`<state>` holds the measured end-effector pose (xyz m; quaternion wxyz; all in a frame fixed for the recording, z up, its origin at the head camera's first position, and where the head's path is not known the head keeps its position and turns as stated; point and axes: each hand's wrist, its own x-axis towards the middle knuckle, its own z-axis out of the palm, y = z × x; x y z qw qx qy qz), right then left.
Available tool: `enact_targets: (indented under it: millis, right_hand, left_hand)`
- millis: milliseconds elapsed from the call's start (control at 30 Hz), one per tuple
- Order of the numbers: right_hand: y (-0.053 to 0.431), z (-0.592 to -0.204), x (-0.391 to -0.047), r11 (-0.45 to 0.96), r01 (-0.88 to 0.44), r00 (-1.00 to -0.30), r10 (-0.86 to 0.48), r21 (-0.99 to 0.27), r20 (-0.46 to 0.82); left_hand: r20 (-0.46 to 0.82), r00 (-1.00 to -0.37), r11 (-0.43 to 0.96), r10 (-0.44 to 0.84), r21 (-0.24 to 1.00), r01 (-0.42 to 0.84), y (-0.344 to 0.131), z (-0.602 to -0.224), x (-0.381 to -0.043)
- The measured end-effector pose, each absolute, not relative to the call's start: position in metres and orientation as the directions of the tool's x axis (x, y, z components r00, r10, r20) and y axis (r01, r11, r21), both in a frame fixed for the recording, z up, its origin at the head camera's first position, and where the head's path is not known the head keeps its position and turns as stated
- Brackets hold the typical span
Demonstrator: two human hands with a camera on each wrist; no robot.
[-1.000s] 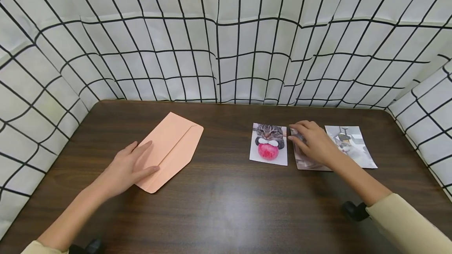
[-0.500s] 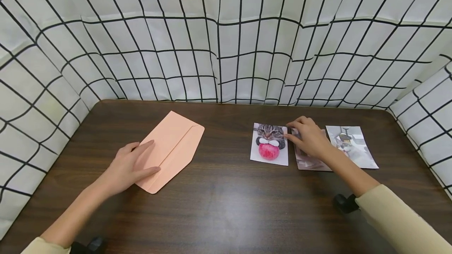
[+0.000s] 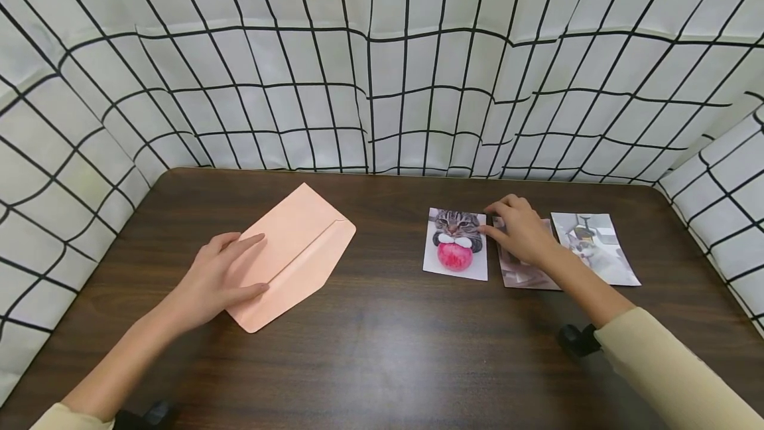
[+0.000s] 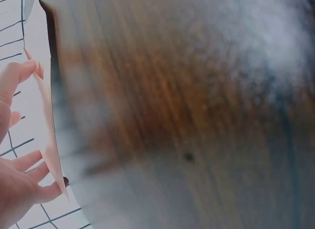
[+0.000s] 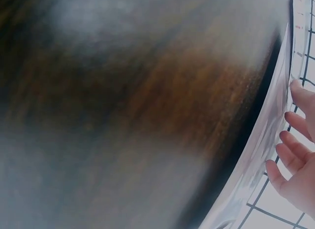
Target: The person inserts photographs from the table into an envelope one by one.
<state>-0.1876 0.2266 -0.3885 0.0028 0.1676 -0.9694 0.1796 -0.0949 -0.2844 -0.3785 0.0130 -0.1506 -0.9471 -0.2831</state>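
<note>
A peach envelope [image 3: 298, 237] lies slanted on the left of the table, its pointed flap edge facing right. My left hand [image 3: 209, 281] rests on its near-left part, thumb and fingers spread over the paper. The left wrist view catches the envelope [image 4: 44, 96] nearly edge-on beside the fingertips. To the right lies a square photo [image 3: 453, 244] of a cat above a pink fluffy ball. My right hand [image 3: 525, 234] touches this photo's right edge with its fingertips. Under that hand, a second, pinkish-grey photo [image 3: 519, 274] is partly covered.
A third photo [image 3: 597, 251], pale grey and white, lies beyond the right forearm. The dark wood table [image 3: 370, 350] ends at white, black-gridded curtains [image 3: 388, 65] at the back and both sides.
The left hand has turned the envelope slightly clockwise, its far end shifting right. My right hand has moved a little left, from above the middle photo to the cat photo's edge.
</note>
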Motion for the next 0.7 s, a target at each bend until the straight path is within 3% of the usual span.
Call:
enact_targets:
  millis: [233,700]
  right_hand:
    - [0.2261,-0.3876,-0.1906,0.865,-0.311,-0.948,-0.313,-0.394,0.062]
    - [0.2233,-0.3815,-0.1926,0.807,-0.23,-0.964,-0.264,-0.544,0.015]
  left_hand:
    - [0.196,-0.925,0.785,0.326,0.489,0.38,-0.285,-0.378,-0.0951]
    - [0.278,-0.896,0.788,0.346,0.433,0.439,-0.282,-0.3767,-0.0923]
